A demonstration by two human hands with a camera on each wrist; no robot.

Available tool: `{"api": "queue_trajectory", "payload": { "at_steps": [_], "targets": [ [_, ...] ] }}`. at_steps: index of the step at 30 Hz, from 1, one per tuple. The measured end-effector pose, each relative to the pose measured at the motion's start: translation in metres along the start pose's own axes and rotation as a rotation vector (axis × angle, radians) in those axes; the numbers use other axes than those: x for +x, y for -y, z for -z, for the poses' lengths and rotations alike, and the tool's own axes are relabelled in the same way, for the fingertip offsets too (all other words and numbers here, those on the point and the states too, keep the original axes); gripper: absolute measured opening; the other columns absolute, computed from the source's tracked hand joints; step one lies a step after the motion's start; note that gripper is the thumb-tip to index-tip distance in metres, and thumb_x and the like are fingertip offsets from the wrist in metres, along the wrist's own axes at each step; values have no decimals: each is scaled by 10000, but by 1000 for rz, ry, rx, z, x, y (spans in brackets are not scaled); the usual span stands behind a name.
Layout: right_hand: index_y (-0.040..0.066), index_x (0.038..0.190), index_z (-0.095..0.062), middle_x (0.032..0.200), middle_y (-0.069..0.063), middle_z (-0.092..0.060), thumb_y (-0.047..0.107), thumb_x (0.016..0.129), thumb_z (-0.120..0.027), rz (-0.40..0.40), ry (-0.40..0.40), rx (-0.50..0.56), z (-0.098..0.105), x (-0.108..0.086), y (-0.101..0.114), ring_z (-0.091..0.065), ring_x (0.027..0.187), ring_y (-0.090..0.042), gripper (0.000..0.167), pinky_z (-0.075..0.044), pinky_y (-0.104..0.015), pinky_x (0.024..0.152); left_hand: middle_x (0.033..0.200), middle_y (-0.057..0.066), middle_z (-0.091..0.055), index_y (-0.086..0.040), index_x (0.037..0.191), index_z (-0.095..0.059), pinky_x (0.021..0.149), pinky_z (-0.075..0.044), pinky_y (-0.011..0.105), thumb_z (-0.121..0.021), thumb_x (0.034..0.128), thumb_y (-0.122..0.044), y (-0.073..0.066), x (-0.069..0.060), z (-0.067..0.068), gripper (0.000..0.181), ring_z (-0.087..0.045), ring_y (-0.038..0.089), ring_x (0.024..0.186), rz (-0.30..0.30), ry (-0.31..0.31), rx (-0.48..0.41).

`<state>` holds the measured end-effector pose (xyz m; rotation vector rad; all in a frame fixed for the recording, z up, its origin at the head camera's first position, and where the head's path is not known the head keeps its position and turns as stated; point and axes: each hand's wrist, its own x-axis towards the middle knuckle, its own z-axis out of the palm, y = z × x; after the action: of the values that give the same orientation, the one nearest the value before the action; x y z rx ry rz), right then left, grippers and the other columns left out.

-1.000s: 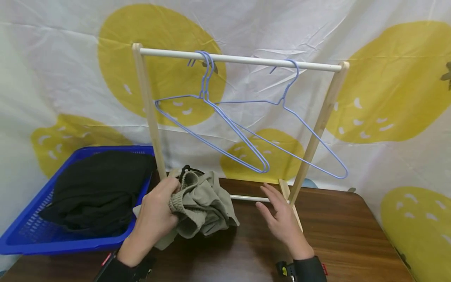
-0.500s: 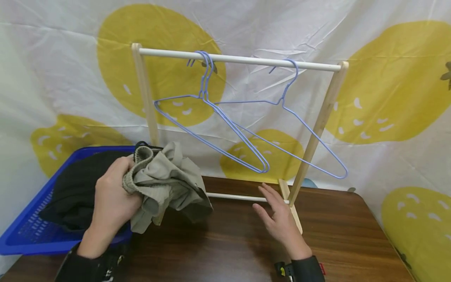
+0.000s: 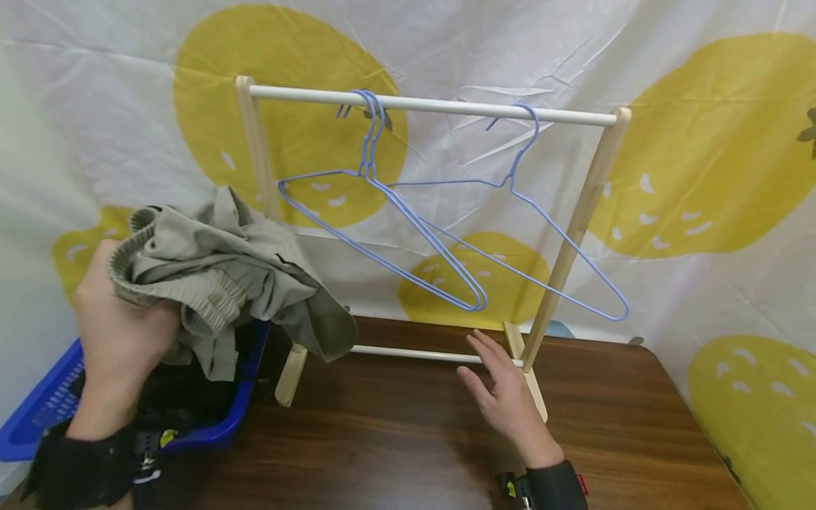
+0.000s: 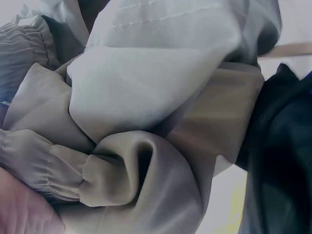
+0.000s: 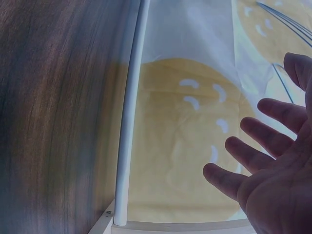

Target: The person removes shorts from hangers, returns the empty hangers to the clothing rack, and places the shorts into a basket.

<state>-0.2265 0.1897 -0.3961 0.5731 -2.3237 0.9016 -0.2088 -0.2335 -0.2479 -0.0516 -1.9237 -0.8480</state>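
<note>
A crumpled grey-khaki garment with gathered elastic edges hangs from my left hand, over the basket at the left. My fingers grip it by its elastic edge; folds hide most of the fingertips. In the left wrist view the garment fills most of the frame, with part of my hand at the lower left corner. My right hand hovers above the table by the rack's right foot, holding nothing. Its fingers are spread apart in the right wrist view, where the hand is at the right.
Under the garment stands a blue basket with black clothing inside. A wooden rack with a white top rail bears blue wire hangers. The brown table meets a white-and-yellow patterned cloth behind.
My left hand has carried the garment leftward and up, from in front of the rack's left post to above the basket. My right hand has barely moved.
</note>
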Motion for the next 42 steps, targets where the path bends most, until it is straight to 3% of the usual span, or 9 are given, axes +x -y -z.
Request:
{"api": "queue_trajectory", "payload": {
  "at_steps": [3,7,13,15,22,28,33,37,42],
  "targets": [
    [-3,1420,-592,1463,-218,-567,118,945,-739,-3,3,-6,0,0,0,-564,1325,-409,512,-472,-587,1026,856,-75,-531,103,1066,-582,718,-340,398,-620,909,-70,4,9,4,237,-490,118,788,-25,-41,28],
    [-7,1421,-590,1467,-218,-564,126,945,-741,-12,10,-7,-1,0,-1,-565,1323,-413,517,-476,-585,1025,969,293,-519,129,1077,-536,751,-331,571,-564,954,-99,7,17,8,260,-506,455,857,-20,-50,129],
    [-7,1421,-592,1478,-221,-554,128,949,-733,-20,2,-11,-1,-1,-1,-547,1344,-413,511,-466,-590,1039,860,180,-447,61,962,-462,666,-292,457,-516,980,-146,16,31,10,214,-462,330,729,41,-52,243],
    [-5,1422,-594,1479,-225,-552,127,951,-730,-26,-6,-13,-1,-1,-1,-533,1359,-414,507,-457,-597,1046,830,174,-437,46,920,-448,654,-266,440,-497,974,-145,22,34,9,204,-445,328,709,4,-61,265],
    [-6,1430,-587,1486,-236,-542,123,958,-722,-52,-7,-8,1,-1,-1,-504,1387,-421,507,-439,-606,1066,887,322,-519,94,925,-516,716,-356,668,-511,874,-71,47,37,-3,173,-499,554,844,-210,-56,257],
    [-11,1438,-578,1505,-231,-526,126,966,-713,-70,-3,-5,1,-1,-2,-487,1396,-433,509,-429,-613,1073,990,337,-537,79,967,-521,705,-367,690,-587,651,100,68,33,-18,323,-501,585,875,-292,102,285],
    [-11,1439,-576,1507,-239,-520,133,972,-707,-86,-6,-7,2,-1,-3,-480,1400,-439,506,-425,-620,1076,1026,348,-548,72,1040,-526,562,-385,711,-700,595,130,82,30,-34,481,-501,630,752,-398,211,421],
    [-7,1448,-570,1517,-232,-513,144,979,-700,-94,-2,-6,3,-1,-3,-474,1406,-436,509,-418,-621,1084,1041,391,-539,80,1111,-512,536,-411,716,-737,668,110,91,24,-45,498,-492,660,758,-429,320,513],
    [-3,1448,-572,1522,-218,-514,153,980,-698,-94,-4,-10,4,-1,-4,-479,1404,-431,510,-423,-611,1083,1036,395,-577,103,1154,-539,642,-446,757,-641,850,57,107,13,-50,324,-528,666,810,-386,548,594]
  ]
}}
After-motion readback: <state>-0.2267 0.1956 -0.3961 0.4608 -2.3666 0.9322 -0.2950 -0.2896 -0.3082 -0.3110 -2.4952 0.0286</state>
